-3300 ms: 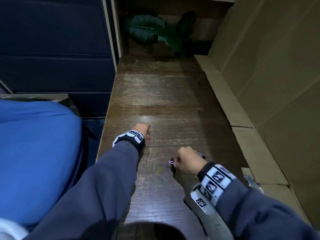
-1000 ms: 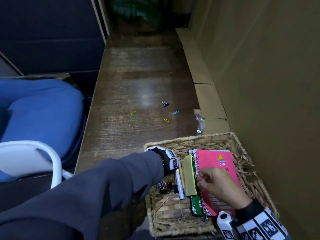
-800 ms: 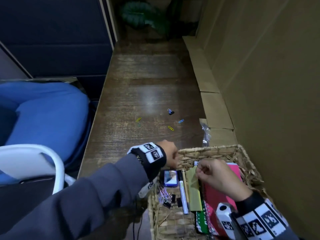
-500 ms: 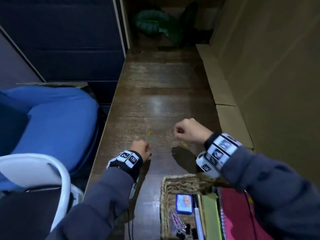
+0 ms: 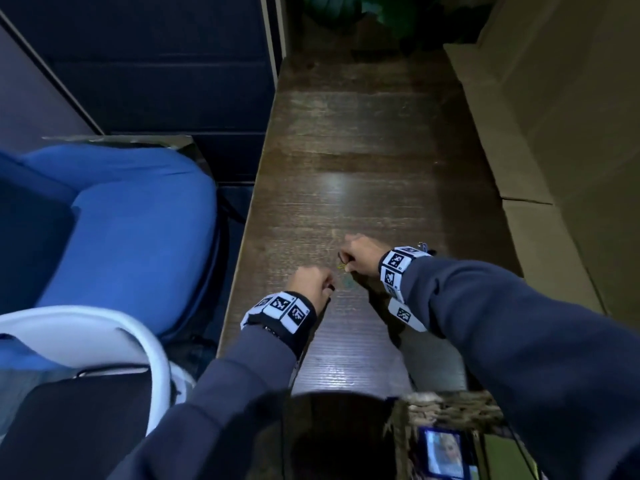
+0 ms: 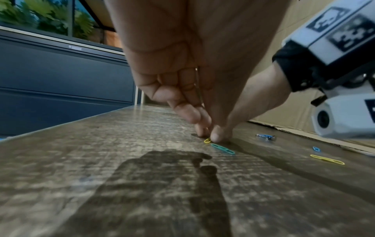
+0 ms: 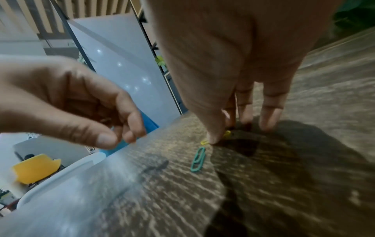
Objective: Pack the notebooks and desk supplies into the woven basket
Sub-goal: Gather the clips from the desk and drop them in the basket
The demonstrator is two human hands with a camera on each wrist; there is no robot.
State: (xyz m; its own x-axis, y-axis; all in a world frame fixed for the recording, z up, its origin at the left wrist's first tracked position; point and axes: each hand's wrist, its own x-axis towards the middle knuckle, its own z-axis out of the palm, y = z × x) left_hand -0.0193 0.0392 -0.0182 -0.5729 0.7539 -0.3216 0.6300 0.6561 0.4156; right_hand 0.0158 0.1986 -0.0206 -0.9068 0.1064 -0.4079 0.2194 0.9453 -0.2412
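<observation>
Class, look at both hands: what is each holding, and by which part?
The right hand pinches the yellow clip at its middle, thumb against fingertips, on the table. The left hand is curled; whether it holds anything cannot be told.

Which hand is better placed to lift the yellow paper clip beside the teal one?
Right hand: its thumb and fingertips already press on the yellow paper clip. The left hand hovers off the desk, fingers curled.

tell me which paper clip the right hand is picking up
The yellow paper clip under the right hand's thumb and fingertips. The teal paper clip lies untouched beside it; another yellow clip lies farther off.
</observation>
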